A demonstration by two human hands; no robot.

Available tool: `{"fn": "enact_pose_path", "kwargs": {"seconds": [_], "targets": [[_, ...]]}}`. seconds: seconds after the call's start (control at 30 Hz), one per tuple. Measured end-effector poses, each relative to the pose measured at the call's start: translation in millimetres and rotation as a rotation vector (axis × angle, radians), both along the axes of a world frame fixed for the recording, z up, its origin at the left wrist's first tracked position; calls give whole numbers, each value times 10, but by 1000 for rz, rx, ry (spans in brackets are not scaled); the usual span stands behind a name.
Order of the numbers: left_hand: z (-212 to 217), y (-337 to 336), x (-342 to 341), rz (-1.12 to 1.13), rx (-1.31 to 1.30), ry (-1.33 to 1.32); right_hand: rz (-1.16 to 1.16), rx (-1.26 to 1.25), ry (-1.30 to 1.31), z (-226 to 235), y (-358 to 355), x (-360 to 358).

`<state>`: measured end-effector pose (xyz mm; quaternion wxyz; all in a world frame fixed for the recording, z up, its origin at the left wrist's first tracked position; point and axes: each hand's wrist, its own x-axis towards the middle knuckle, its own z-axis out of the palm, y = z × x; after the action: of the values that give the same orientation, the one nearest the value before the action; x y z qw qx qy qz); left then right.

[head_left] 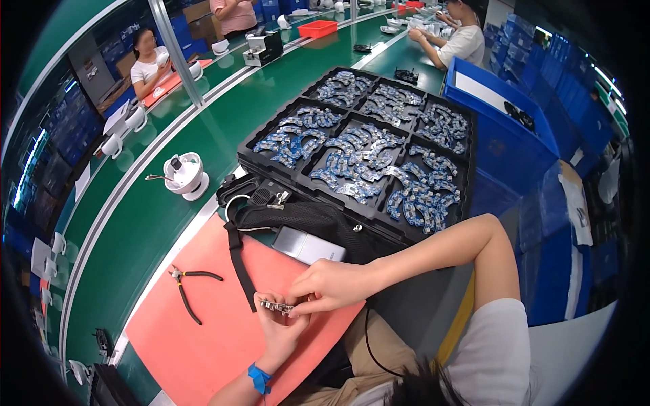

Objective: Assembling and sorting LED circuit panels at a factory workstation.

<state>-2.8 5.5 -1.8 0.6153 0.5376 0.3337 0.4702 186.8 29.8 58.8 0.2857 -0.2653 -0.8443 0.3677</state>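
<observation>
Over the orange-red mat (237,358), my left hand (279,333) is closed on a small circuit board (276,307) seen nearly edge-on, with metallic parts along it. My right hand (333,284) comes across from the right. Its fingertips pinch the board's right end; whether they also hold a tiny part cannot be made out. A blue band (259,379) is wrapped round my left wrist. Left of my hands, a pair of cutting pliers (193,289) with black-and-yellow handles lies spread on the mat. Beyond my right hand lies a grey rectangular device (309,245).
A black divided tray (238,157) full of curved blue circuit boards stands ahead. Against it lies a black strapped bag (298,220). A white round housing (184,177) with wires sits on the green table (128,260). A blue bin (504,152) stands right; co-workers sit farther off.
</observation>
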Motion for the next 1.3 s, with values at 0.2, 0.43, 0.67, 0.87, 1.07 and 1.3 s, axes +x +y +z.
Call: {"fn": "enact_pose_path", "kwargs": {"seconds": [0.2, 0.43, 0.67, 0.87, 1.07, 1.3], "targets": [[42, -148, -11, -35, 126, 155, -14, 23, -5, 73, -31, 98], [-6, -70, 34, -1, 4, 44, -1192, 272, -6, 419, 798, 1867], [-26, -80, 33, -95, 77, 158, -1497, 345, -457, 56, 1256, 3244], [-20, -81, 25, -83, 63, 153, -1592, 412, -509, -82, 1433, 3314], [-36, -87, 44, -89, 61, 147, -1576, 359, -412, -10, 1409, 3469], [-46, -76, 47, -97, 98, 178, -1681, 318, -515, 20, 1387, 3428]]}}
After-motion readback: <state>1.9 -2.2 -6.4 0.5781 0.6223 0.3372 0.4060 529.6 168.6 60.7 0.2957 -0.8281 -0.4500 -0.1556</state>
